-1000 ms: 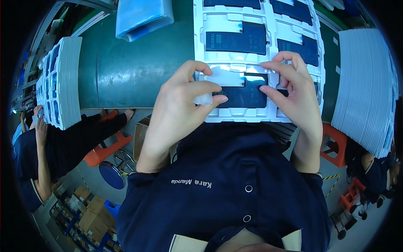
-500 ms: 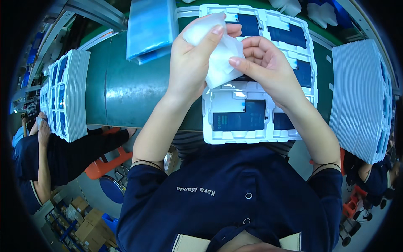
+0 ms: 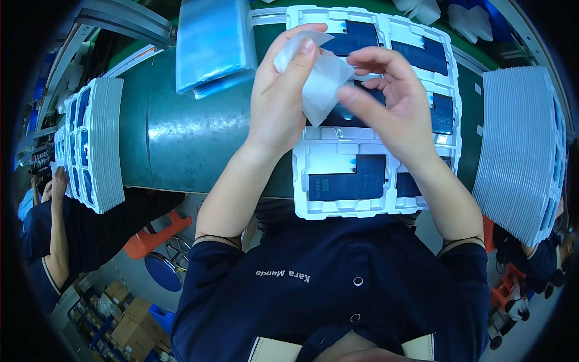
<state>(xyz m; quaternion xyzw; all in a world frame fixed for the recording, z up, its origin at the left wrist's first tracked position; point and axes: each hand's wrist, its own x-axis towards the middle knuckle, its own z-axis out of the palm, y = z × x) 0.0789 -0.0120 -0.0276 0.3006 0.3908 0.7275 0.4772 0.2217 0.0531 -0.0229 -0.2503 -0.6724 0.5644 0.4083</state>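
Observation:
My left hand (image 3: pixel 280 90) grips a thin white wipe (image 3: pixel 325 81), its thumb pressing the crumpled upper part while a corner hangs down. Just to the right is my right hand (image 3: pixel 395 102), fingers curled and thumb apart, with nothing visible between them. Its thumb is blurred and close to the wipe's edge; whether they touch I cannot tell. Beneath both hands lies a white plastic tray (image 3: pixel 301 208) of flat black battery packs with small blue tabs. One battery pack (image 3: pixel 347 184) shows whole in the near left pocket; my hands partly cover others.
A stack of clear bluish plastic bags (image 3: pixel 214 48) lies left of the tray on the green table (image 3: pixel 199 139). Tall stacks of trays stand at the left (image 3: pixel 105 145) and right (image 3: pixel 515 151). White wipes (image 3: pixel 470 24) lie at the far right. Other people sit on both sides.
My right thumb and fingers have come away from the wipe and spread apart. The wipe hangs differently in my left hand, showing less of itself. The whole view has shifted slightly.

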